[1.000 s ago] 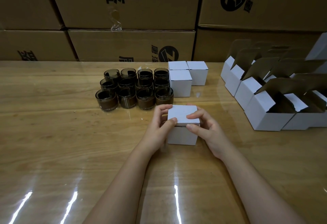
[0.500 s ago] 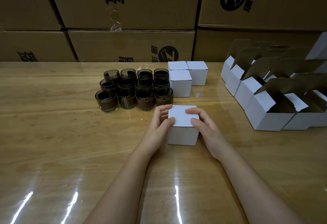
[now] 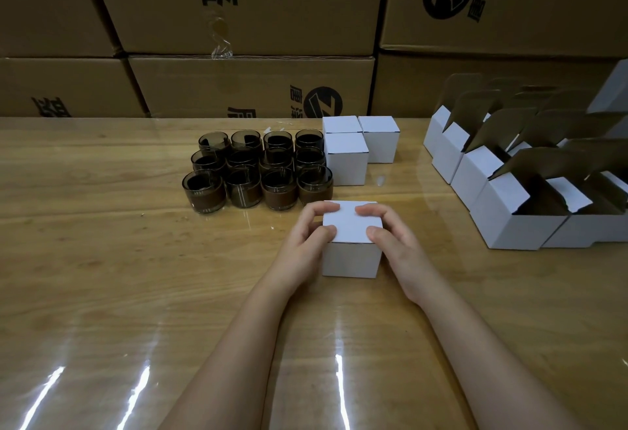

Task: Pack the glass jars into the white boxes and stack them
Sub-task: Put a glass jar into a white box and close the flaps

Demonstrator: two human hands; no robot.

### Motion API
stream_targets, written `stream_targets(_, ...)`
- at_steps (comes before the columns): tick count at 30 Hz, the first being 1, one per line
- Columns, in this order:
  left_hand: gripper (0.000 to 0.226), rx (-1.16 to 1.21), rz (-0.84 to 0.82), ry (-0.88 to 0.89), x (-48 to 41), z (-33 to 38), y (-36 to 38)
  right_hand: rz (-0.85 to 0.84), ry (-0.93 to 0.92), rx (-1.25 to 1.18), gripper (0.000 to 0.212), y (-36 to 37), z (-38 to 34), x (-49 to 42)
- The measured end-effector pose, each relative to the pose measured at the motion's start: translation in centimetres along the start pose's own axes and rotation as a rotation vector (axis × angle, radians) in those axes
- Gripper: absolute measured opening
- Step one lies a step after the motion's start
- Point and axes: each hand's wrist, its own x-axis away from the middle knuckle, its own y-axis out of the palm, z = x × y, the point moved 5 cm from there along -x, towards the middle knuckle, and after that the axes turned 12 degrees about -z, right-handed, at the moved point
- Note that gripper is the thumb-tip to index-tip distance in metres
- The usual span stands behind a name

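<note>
Standing on the table (image 3: 102,276) near the glass jars (image 3: 258,171), the closed white box (image 3: 351,256) is being gripped by the left hand (image 3: 302,246) and the right hand (image 3: 397,242), fingers curled over its top.

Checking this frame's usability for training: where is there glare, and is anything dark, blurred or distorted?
Head view: white glare streaks on the table near the bottom edge; glass jars read dark, contents unclear; cardboard cartons lean with the wide lens; the closed white box gripped by left hand and right hand is sharp.
</note>
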Motion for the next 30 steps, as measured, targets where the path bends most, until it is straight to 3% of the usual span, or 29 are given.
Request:
stream_targets(8,0.027,-0.140,-0.012,0.018,-0.22,0.88,-0.02,0.022,-0.038,0.001,0.031,0.19,-0.25,-0.18)
stream_targets(17,0.026,-0.165,-0.013,0.018,-0.20,0.35,0.24,0.031,-0.046,0.045,0.016,0.11,0.54,-0.28)
stream_targets(30,0.023,-0.225,0.011,0.030,-0.04,0.02,0.55,0.097,-0.120,0.069,0.019,0.41,0.10,-0.09)
